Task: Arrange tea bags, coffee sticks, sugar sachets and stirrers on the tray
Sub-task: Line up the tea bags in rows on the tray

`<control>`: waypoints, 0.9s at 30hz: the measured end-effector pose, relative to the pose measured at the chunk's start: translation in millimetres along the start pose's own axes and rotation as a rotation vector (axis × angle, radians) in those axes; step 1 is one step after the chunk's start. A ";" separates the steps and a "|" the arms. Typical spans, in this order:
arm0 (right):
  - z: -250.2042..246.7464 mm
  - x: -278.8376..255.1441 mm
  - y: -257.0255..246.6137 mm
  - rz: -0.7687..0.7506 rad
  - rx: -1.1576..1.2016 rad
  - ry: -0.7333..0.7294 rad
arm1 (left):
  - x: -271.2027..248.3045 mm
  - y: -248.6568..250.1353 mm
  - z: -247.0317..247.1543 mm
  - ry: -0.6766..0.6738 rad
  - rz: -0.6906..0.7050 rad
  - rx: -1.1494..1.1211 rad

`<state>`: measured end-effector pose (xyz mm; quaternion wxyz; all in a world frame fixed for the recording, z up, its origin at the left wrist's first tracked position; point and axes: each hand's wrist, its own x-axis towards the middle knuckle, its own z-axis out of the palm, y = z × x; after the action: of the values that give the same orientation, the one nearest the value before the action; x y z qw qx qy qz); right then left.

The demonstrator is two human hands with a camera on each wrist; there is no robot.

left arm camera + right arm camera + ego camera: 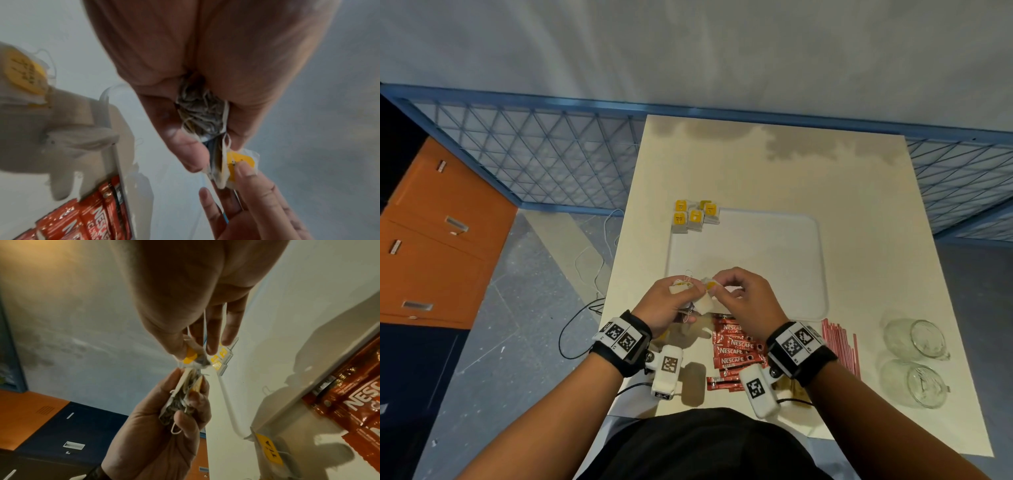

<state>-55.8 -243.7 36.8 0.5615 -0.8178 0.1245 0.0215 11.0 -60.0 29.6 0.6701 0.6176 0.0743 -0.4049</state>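
Nearest, coffee sticks (736,349): red packets in a loose pile on the table (859,212), just short of the tray's near edge; none on the tray yet.
Stirrers (840,346): pink bundle lying on the table to the right of the sticks, with two glass cups (912,363) further right.
Left hand (666,305): fingers curled tight round a bunch of tea bags (202,112), strings tangled among them.
Right hand (748,301): thumb and forefinger pinching one yellow tag (239,162) at the top of that bunch, other fingers loose.
Tray (815,274): white, mostly bare, directly beyond the hands.
Placed tea bags (697,216): five or so, grouped at the tray's far left corner; whether all sit fully inside the rim is hard to tell.
Sugar sachets: not clearly visible.
Risk: a snagged string could drag a second bag out, or tear a tag off, if the pinched one is pulled briskly.
Risk: loosening the left hand's hold to free it could spill the bunch.
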 end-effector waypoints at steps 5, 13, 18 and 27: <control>-5.2 18.4 7.0 0.120 0.064 0.020 | 10.4 2.9 -1.2 0.063 0.002 -0.128; -17.5 90.2 25.1 0.225 0.029 -0.020 | 43.0 30.6 -12.7 0.113 -0.005 -0.226; -16.0 139.5 37.6 0.275 -0.008 0.039 | 66.6 39.4 -19.9 0.166 0.007 -0.233; 12.3 192.3 62.5 0.378 0.003 0.099 | 95.1 42.5 -29.7 0.193 -0.015 -0.251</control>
<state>117.4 -288.0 -58.5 0.5418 -0.7791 0.3034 0.0858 112.8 -80.3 -1.6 0.7287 0.5645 0.1929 -0.3363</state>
